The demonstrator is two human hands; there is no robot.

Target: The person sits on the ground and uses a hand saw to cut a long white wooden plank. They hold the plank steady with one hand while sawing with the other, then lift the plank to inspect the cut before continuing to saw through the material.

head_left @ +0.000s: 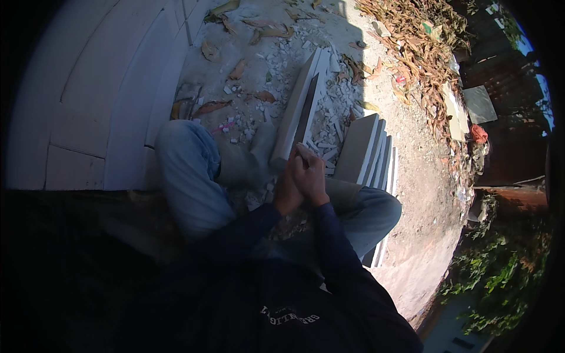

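Left hand (287,191) and right hand (312,173) pressed together, fingers curled; anything pinched not discernible. Long pale slab (299,106) seen just ahead, near end at hands. Slab best kept steady, pressure applied evenly.

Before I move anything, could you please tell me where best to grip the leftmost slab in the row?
Probably its long pale edge, from the left: the leftmost slab bares its broad face there, while the other slabs crowd its right.
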